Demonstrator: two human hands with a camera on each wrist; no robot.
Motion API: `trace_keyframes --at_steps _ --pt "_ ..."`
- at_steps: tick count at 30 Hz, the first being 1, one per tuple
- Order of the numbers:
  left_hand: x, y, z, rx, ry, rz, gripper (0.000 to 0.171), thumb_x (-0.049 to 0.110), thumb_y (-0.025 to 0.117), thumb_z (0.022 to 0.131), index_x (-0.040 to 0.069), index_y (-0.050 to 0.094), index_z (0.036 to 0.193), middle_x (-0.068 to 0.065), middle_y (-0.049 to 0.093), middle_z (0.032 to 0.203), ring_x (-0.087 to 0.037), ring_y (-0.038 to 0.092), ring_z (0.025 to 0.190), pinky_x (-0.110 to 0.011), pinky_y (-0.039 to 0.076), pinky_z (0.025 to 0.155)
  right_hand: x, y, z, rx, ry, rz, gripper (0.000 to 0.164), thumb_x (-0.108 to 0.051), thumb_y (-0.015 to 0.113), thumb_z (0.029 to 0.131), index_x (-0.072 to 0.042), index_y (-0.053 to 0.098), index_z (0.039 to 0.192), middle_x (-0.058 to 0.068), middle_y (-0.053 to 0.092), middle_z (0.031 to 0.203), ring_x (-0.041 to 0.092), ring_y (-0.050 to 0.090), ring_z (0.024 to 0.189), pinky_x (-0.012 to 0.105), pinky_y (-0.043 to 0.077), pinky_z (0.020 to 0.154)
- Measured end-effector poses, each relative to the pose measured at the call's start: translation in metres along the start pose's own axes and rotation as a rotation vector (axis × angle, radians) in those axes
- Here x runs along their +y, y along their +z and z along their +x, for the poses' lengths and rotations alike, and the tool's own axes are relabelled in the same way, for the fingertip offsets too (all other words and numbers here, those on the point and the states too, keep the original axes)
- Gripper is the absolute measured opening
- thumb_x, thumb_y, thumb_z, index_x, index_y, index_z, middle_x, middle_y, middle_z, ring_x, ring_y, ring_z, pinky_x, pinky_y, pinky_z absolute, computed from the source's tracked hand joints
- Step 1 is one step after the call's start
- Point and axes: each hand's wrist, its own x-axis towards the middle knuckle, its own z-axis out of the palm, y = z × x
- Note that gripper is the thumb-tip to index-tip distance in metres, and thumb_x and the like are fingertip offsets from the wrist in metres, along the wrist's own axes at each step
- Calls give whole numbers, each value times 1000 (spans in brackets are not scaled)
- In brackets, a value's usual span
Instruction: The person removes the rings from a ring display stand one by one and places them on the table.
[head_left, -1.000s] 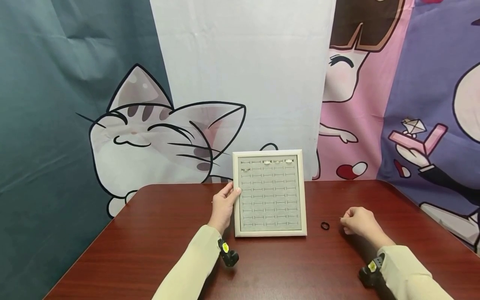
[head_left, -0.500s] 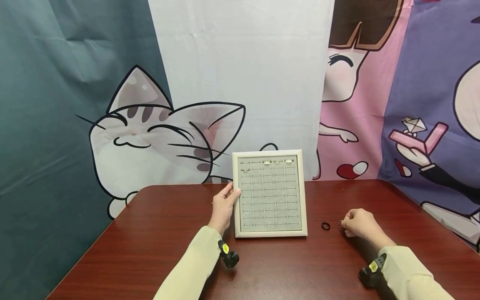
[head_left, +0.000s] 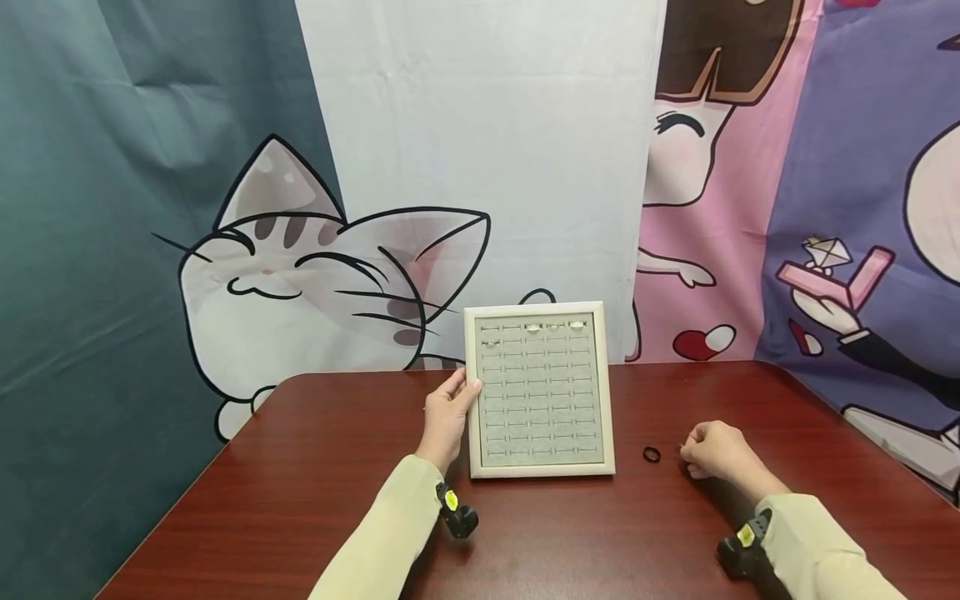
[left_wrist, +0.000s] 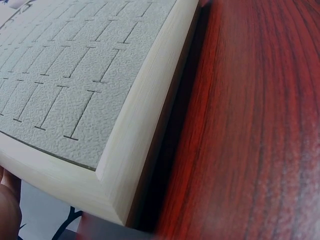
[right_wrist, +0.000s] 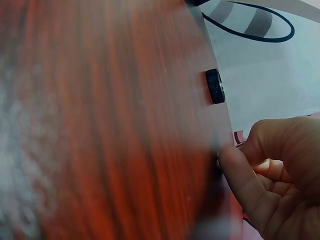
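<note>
My left hand (head_left: 446,417) grips the left edge of a cream-framed ring display board (head_left: 542,392), which leans upright on the table. In the left wrist view the board's frame (left_wrist: 137,115) fills the left side, with a thumb (left_wrist: 9,210) at its edge. Several silvery rings (head_left: 533,327) sit in the slots near its top. My right hand (head_left: 716,450) is low over the table with thumb and forefinger pinched. A sliver of a small thin ring (right_wrist: 240,144) shows at those fingertips, mostly hidden. Just left of them lies a black ring (head_left: 651,455).
The dark red wooden table (head_left: 555,542) runs under both arms. Behind it hangs a cartoon backdrop (head_left: 495,133). Black wrist cameras (head_left: 459,518) are strapped over both cream sleeves (head_left: 382,529).
Almost nothing differs. The view shifts a little, and the right hand stays near the black ring with its fingers pinched. The left hand keeps its hold on the board.
</note>
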Motion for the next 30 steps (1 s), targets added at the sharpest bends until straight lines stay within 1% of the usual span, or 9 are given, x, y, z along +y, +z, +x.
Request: trace_keyframes --at_steps 4,8,15,23,28,30 --pt "0 0 0 -1 1 -2 42 12 63 88 3 54 128 -17 61 119 -7 62 87 -21 53 74 -3 1 0 -16 6 -1 12 1 57 74 -2 53 64 3 53 62 11 58 54 27 54 52" --pt "1 0 0 5 2 4 43 13 64 88 3 54 128 -16 61 119 -7 62 88 -21 53 74 -5 1 -1 -31 -1 -9 13 1 58 76 -2 53 64 3 52 62 11 57 55 27 54 52" --pt "2 0 -2 3 -9 -5 44 12 63 88 4 53 129 -14 61 122 -9 62 92 -22 53 77 -5 3 -1 -31 1 -13 14 2 57 75 -3 53 62 2 52 60 10 56 54 27 54 52" --pt "1 1 -1 -4 -4 0 44 13 63 88 4 53 130 -14 59 123 -9 62 95 -22 53 78 -5 0 -4 -29 7 15 10 3 56 73 -1 54 64 5 55 63 11 56 54 27 55 52" --pt "0 1 -2 6 6 4 45 14 63 88 3 52 130 -15 59 123 -9 62 93 -22 53 77 -13 -2 -2 -19 -21 37 10 4 56 71 -1 54 63 2 57 62 12 57 53 27 54 52" --pt "0 2 -2 6 8 1 44 13 63 88 2 53 130 -17 59 122 -9 62 92 -22 53 77 -20 -6 0 -11 -50 19 9 3 56 70 -1 54 63 1 57 59 12 58 53 27 53 52"
